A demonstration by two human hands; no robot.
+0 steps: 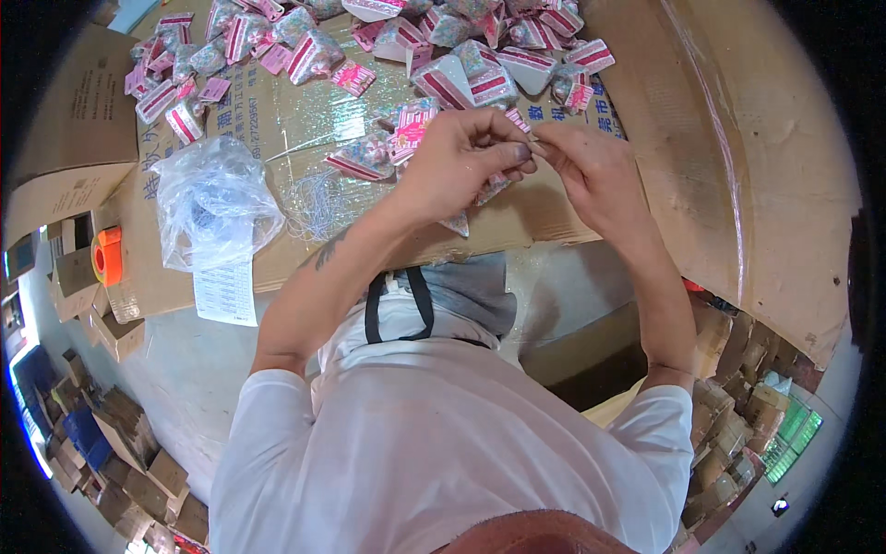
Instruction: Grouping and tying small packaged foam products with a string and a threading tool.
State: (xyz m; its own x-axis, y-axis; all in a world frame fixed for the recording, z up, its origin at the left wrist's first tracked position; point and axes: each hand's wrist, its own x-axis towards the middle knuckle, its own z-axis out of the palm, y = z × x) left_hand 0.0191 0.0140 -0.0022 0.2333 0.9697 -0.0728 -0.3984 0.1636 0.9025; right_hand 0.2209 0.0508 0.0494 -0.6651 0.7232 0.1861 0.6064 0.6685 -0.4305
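Observation:
My left hand (461, 164) and my right hand (595, 171) meet over the cardboard-covered table, fingertips pinched close together. Whatever thin thing they hold between them is too small to make out. Behind and under my left hand lie cake-slice-shaped pieces with pink and white layers and a speckled top. One such cake-slice piece (360, 157) rests just left of that hand, and a pink printed tag (411, 127) shows beside its knuckles. Part of another piece (492, 190) shows below the fingers, mostly hidden by my hand.
A heap of tagged cake-slice pieces (448, 78) covers the far side. On the left are a tangle of thin clear loops (317, 205), a clear plastic bag (217, 189), a printed paper slip (226, 294) and an orange tape roll (107, 256). Cardboard flaps (775, 138) rise at right.

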